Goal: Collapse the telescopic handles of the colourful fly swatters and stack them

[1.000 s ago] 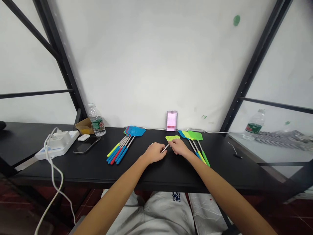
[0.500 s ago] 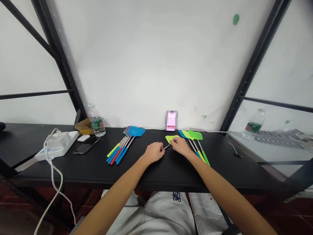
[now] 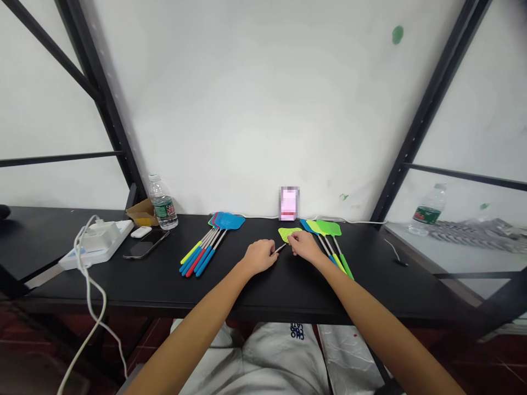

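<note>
While the left hand (image 3: pixel 259 257) curls shut, pinching the end of a thin silver metal shaft (image 3: pixel 280 248), the right hand (image 3: pixel 303 246) has its fingers gathered in what looks like a pinch on a lime-green plastic mesh swatter head (image 3: pixel 287 234), which lies flat at 12 o'clock from the hands, near the back of the black table (image 3: pixel 123 291). Shaft and head almost meet between the hands, but the exact join is hidden by the fingers. Risk: the shaft is thin, so it could slip from the left fingers if the grip is light or the pull uneven. The head could also spring sideways into the overlapping blue and green fly swatters (image 3: pixel 325 227) just beside it at 1 o'clock, whose blue, yellow and green handles run close to the right wrist. A second fan of blue fly swatters with multicoloured handles (image 3: pixel 201 257) lies at 10 o'clock, and a clear plastic water bottle (image 3: pixel 163 206), black smartphone (image 3: pixel 145 244) and white power strip (image 3: pixel 96 244) lie further off toward 9 to 10 o'clock, out of the way
</note>
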`<action>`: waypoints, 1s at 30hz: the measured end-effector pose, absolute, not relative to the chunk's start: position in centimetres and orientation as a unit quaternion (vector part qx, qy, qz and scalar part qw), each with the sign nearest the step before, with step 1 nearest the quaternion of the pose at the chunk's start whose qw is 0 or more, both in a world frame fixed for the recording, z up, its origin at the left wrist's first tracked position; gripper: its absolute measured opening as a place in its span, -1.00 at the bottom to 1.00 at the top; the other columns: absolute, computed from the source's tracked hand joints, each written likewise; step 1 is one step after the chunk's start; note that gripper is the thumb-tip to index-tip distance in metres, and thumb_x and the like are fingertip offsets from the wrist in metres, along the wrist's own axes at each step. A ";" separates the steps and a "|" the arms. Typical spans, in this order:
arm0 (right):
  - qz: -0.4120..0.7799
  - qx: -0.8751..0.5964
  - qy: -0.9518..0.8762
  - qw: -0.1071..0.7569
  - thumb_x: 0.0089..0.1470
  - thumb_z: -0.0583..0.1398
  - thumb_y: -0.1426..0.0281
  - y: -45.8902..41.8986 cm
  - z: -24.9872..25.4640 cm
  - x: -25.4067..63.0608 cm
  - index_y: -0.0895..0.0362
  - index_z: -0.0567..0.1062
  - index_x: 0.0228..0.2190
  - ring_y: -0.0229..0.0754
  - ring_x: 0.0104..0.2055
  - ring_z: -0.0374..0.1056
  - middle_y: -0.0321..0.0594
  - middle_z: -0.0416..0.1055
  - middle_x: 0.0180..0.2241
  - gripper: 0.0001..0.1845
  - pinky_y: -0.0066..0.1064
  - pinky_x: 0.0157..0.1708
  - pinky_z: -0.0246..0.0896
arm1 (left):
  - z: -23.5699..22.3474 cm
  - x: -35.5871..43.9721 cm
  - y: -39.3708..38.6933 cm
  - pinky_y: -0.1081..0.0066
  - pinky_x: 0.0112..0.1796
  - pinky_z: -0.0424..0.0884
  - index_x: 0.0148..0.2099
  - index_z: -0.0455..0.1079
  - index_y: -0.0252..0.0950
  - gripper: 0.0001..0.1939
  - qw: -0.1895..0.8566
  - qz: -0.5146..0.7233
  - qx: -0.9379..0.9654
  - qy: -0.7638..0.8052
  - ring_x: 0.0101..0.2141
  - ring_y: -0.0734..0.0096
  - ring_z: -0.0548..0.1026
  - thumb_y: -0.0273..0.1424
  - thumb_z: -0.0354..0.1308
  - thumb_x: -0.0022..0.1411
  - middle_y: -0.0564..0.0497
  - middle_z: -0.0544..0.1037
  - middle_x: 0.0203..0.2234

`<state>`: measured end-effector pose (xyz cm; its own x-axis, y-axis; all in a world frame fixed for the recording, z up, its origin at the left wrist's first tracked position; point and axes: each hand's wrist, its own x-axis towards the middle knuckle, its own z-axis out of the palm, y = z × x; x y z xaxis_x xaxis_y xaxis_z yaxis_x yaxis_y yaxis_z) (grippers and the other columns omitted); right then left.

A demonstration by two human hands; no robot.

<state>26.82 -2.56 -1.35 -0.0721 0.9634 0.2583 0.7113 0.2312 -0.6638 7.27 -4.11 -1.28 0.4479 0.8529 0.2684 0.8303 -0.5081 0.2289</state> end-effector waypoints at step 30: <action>0.239 -0.545 -0.795 0.116 0.15 0.09 0.08 -4.2 0.9 27.8 0.14 0.33 -0.63 -0.26 -0.70 0.34 -0.24 0.43 -0.67 -0.53 -0.46 -0.56 0.12 | -1.0 7.3 -4.2 0.42 -0.37 0.27 -0.30 0.37 -0.22 -0.88 0.038 0.174 0.852 0.492 -0.29 0.32 0.48 -0.29 0.10 0.19 0.00 0.54 -0.32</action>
